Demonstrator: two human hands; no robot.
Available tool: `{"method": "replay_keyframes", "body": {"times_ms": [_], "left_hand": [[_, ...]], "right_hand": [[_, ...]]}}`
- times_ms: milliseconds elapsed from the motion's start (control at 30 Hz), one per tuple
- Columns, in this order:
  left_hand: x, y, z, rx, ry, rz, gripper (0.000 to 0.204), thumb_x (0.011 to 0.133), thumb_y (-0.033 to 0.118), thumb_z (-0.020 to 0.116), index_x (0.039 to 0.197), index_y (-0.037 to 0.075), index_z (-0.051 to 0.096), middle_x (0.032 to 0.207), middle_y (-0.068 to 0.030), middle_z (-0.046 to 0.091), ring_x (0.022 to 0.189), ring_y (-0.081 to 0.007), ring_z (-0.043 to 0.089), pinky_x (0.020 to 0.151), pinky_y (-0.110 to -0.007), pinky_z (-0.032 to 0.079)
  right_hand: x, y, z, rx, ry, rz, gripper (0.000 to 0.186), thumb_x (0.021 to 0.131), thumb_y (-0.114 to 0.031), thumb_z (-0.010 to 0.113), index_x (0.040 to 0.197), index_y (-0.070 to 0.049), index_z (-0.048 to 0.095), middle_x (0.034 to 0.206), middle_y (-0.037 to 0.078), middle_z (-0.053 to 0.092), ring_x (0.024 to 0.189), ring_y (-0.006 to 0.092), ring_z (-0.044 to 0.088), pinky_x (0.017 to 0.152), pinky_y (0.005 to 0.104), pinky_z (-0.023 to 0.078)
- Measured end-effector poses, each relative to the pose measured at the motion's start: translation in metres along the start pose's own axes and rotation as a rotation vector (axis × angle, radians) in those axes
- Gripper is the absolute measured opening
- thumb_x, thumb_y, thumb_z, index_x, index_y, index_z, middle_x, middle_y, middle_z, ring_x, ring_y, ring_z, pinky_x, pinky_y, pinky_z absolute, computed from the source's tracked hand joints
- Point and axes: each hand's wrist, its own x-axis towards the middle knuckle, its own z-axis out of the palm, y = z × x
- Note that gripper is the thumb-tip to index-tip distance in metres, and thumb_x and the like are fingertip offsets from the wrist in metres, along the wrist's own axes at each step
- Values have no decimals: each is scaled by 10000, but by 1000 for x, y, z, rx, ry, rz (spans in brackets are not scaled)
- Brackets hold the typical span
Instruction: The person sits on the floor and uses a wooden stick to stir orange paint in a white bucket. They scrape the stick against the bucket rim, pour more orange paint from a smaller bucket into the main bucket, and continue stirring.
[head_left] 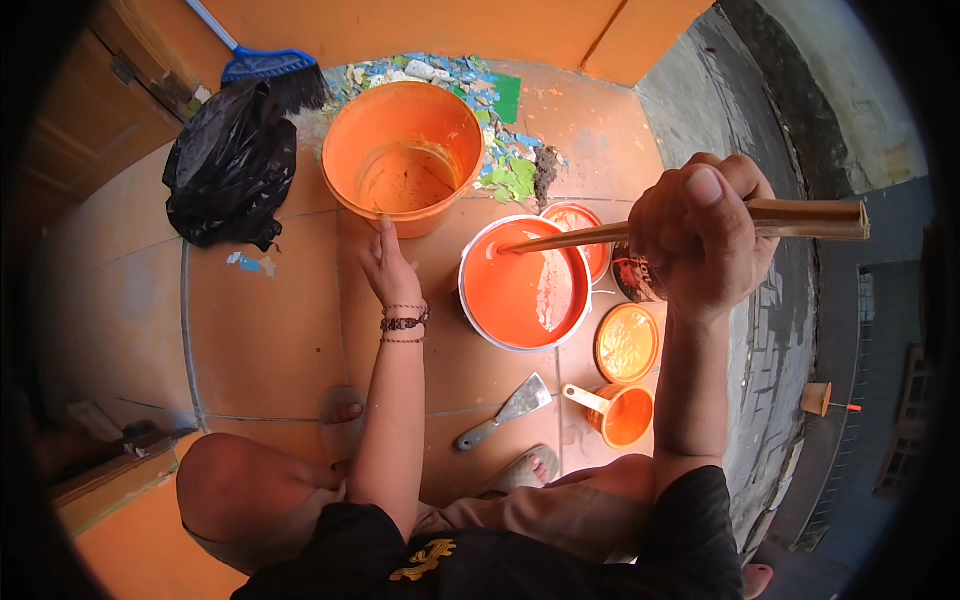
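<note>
My right hand (705, 235) is wrapped in a fist around a wooden stick (570, 237). The stick slants down to the left, its tip in the orange paint (515, 290) that fills a white-rimmed bucket (470, 318). Paint glistens on the surface. My left hand (392, 268), with beaded bracelets at the wrist, is at the near rim of a larger orange tub (345, 185). One finger stretches up to that rim while the others bend loosely. Inside, the tub has smears and a little residue at the bottom.
Right of the paint bucket are a paint-coated lid (575, 225), a round orange-coated dish (627, 343) and a handled orange cup (627, 415). A scraper (508, 408) lies near my feet. Behind are paint flakes (515, 175), a black plastic bag (230, 165) and a blue broom (265, 65).
</note>
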Motion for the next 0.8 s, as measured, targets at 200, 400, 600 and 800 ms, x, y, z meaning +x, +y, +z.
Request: {"method": "replay_keyframes", "body": {"times_ms": [200,400,600,800], "left_hand": [[14,7,10,-127,-71,-7,539,910,467,612,1211,62,422,1277,-75,465,1222,-236,438,962,-571,410],[17,14,10,-253,-192,-6,464,916,384,623,1187,55,442,1287,-85,453,1234,-240,429,984,-571,420],[5,1,12,-356,-110,35,396,919,300,616,1153,28,447,1269,-92,455,1210,-234,448,977,-505,466],[-10,-23,7,-419,-87,79,438,927,332,596,1198,21,450,1273,-109,443,1228,-239,432,1036,-466,407]], "right_hand": [[-8,45,-5,-98,-13,119,238,795,-2,729,636,-31,555,519,30,566,435,76,521,401,225,384],[-22,87,-27,-282,-67,177,223,825,-37,716,668,-30,557,545,21,563,466,72,516,429,234,391],[-24,105,-48,-319,37,271,218,900,-90,650,717,-22,555,572,39,546,495,112,511,473,267,419],[-23,92,-62,-380,195,377,221,907,-121,639,727,-26,552,568,23,500,487,115,472,478,277,408]]}}
